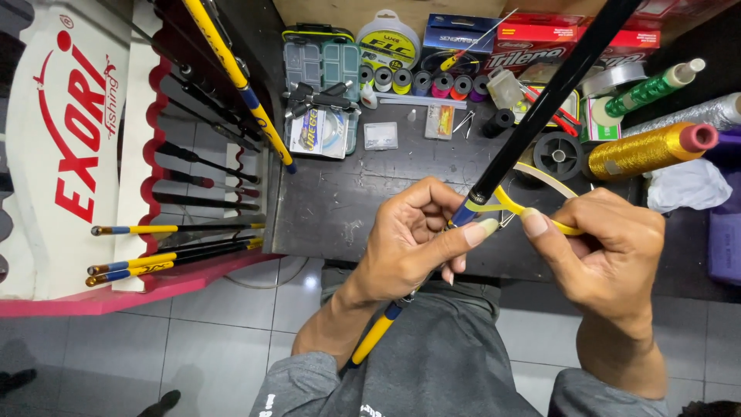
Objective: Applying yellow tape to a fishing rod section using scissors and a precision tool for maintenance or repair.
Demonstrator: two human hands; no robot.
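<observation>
Noted at frame centre: left hand (pixel 417 239) closed around fishing rod (pixel 540 108), right hand (pixel 602 239) pinching yellow tape (pixel 519 207) against it.

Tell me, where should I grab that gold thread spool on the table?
Take the gold thread spool around its fat wound middle, coming from above. It lies on its side, tilted, pink end cap toward the right, so its long flanks are open to fingers. The green spool sits apart behind it; the right hand is nearest.

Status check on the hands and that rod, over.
Left hand grips the fishing rod. Right hand pinches yellow tape at the rod. Nothing blocking.
</observation>
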